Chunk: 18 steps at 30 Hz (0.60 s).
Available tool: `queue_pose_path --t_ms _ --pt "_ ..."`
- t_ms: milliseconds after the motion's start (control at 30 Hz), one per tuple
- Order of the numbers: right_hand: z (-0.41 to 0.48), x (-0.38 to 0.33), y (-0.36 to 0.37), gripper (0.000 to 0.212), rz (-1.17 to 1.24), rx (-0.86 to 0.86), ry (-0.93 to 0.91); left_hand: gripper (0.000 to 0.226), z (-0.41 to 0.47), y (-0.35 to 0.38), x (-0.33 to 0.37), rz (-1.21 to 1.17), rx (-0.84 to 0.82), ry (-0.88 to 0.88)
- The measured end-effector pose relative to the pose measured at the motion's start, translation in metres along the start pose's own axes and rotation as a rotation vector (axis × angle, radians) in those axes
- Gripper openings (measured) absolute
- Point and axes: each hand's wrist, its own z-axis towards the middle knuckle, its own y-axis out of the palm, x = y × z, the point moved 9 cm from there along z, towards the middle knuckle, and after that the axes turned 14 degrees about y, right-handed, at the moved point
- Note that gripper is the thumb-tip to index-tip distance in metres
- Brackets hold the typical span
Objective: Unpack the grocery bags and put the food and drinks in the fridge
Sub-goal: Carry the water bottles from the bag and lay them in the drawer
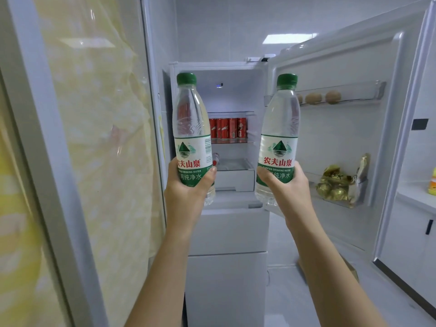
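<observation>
Gripping low, my left hand [188,187] curls its fingers round the bottom of the label on a clear plastic water bottle with a green cap [191,128], thumb laid across the front. My right hand [285,182] holds a second matching bottle [279,131] the same way. Both stand upright, well apart, in front of the open white fridge [226,232].

At three o'clock of the left bottle, a row of red drink cans [227,128] fills a glass shelf [232,142]. The space at twelve o'clock of the cans looks free, and I judge that the better spot.

I should go in one hand at a time, left first, tilting the cap slightly forward to pass under the ceiling. Then I set the base down flat before I loosen my fingers.

The fridge door [342,138] swings out at three o'clock of the right bottle. Its upper door rack [330,100] carries brown round items [313,98]. A gold foil bag [342,182] crowds the lower door bin [339,201] at four o'clock of my right hand. So I would not squeeze a tall bottle in there.
</observation>
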Motion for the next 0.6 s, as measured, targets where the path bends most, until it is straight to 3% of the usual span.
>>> queue_pose_path --t_ms 600 --pt "0.1 0.068 0.034 0.031 -0.019 -0.048 0.049 0.046 0.035 0.04 -0.096 0.083 -0.017 -0.032"
